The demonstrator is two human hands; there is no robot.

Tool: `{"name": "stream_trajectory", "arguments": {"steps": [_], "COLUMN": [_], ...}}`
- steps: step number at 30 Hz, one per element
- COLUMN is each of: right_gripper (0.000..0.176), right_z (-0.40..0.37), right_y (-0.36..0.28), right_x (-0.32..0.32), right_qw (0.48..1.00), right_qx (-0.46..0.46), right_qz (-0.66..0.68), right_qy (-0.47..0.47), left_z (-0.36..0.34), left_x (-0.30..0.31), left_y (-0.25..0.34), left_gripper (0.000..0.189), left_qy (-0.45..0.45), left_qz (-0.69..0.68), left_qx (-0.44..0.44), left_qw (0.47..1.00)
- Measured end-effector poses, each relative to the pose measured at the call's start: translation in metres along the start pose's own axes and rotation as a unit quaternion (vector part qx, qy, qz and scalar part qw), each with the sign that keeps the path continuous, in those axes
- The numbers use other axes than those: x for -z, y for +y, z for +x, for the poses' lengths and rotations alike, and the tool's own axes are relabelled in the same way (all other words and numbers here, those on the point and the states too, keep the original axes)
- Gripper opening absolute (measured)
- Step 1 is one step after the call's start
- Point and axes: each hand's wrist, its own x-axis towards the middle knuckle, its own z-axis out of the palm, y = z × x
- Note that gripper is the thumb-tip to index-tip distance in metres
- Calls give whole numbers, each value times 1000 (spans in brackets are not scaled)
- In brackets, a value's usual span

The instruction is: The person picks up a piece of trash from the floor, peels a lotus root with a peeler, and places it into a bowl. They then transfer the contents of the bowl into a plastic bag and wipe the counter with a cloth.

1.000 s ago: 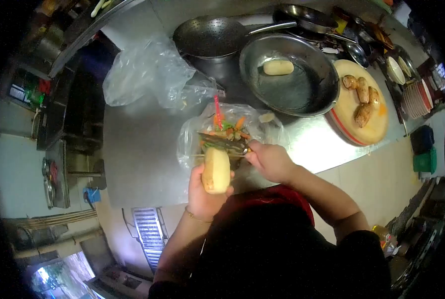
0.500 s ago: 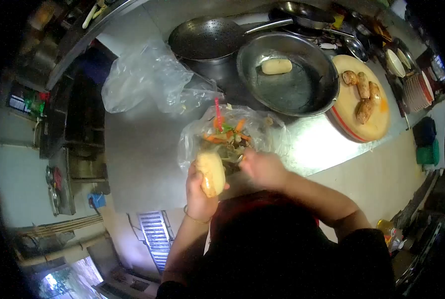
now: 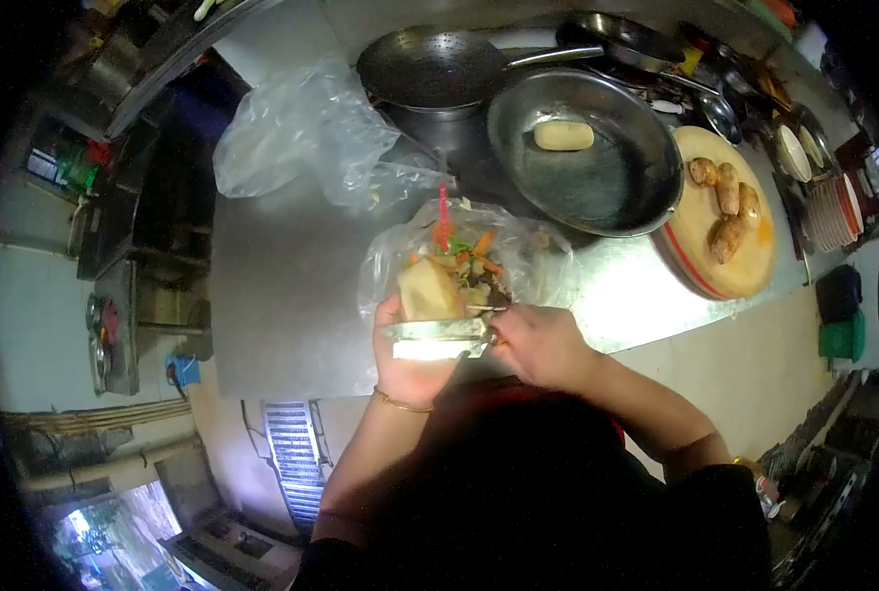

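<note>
A pale, peeled root vegetable [image 3: 425, 292] sits in my left hand [image 3: 405, 369], whose fingers wrap round its lower part. My right hand [image 3: 548, 347] is closed on the handle of a wide-bladed metal peeler or knife [image 3: 439, 339]. The blade lies across the vegetable and hides part of it and of my left palm. Just beyond both hands, a clear plastic bag [image 3: 385, 258] lies open with vegetable scraps [image 3: 479, 266] of orange, green and brown. A pink strip [image 3: 444, 217] stands out at the bag's far side.
A large metal bowl [image 3: 671, 202] holds another peeled piece [image 3: 563, 136]. Right of it, several unpeeled roots [image 3: 728, 189] lie on a round board [image 3: 690, 258]. A perforated pan [image 3: 429, 69] and a crumpled plastic bag [image 3: 296, 133] are farther back. Stacked plates [image 3: 833, 212] stand at right.
The blade has come across the vegetable, with my right hand nearer my left. The vegetable is now tilted differently in my left hand. The whole view has shifted slightly.
</note>
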Motion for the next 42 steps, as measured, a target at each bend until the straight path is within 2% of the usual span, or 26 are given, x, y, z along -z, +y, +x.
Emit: {"name": "stream_trajectory", "arguments": {"steps": [2,3,7,10,11,12,17,18,20,22,23,24,25,26,29,30,32,33,35,38,40,42], "right_gripper": [27,27,23,21,22,23,23,23,25,25,24,25,24,23,22,22,22,23,23,28,27,26], "right_z": [4,7,13,7,0,-4,8,13,18,23,25,22,15,16,16,18,26,28,33,30,28,24], "right_y": [0,-1,8,43,72,74,16,7,14,27,39,75,90,98,76,60,24,25,34,88,82,52], "right_x": [-3,0,3,-12,-18,-10,7,9,-3,-12,-17,-30,-22,-18,-11,-6,5,2,-12,-26,-19,-5], "right_qw": [999,998,998,991,989,988,995,997,998,997,995,997,993,985,990,997,996,996,995,973,975,977], "right_qx": [37,45,49,-109,-128,-151,-41,-5,12,-30,-51,-32,-92,-146,-132,-79,-57,-58,-59,-206,-197,-174], "right_qz": [-27,-35,-28,-24,-40,-10,10,16,-13,-19,-22,-60,-57,-54,-7,2,18,20,26,17,61,97], "right_qy": [17,15,-13,-76,-64,-29,-88,-73,-54,-73,-81,-31,-53,-75,-48,-13,-66,-70,-76,-99,-78,-81], "left_z": [-2,-5,-6,-7,-12,-12,-11,-12,-12,-15,-23,-30,-36,-33,-20,-13,-6,-7,-10,-20,-19,-11], "left_x": [1,3,7,21,6,6,4,-4,-7,2,4,4,-11,-12,-1,6,16,0,6,1,1,8], "left_y": [-7,-10,-12,-7,-5,-2,-8,-11,-11,-7,-7,-8,-8,-5,1,2,3,1,1,3,3,3], "left_gripper": [48,46,41,38,38,38,38,38,39,40,42,45,46,45,42,42,40,37,37,39,41,41], "left_qy": [22,-24,14,64,69,81,120,124,128,118,79,40,54,60,117,113,110,139,101,83,70,125], "left_qz": [-46,-47,-14,-50,-34,-25,30,44,20,23,54,86,59,67,56,51,38,49,66,146,154,106], "left_qx": [5,21,39,31,26,26,26,26,47,67,64,62,82,65,34,43,57,50,61,47,30,39], "left_qw": [999,998,999,996,997,996,992,991,991,990,993,994,993,994,991,991,992,988,991,985,985,986]}}
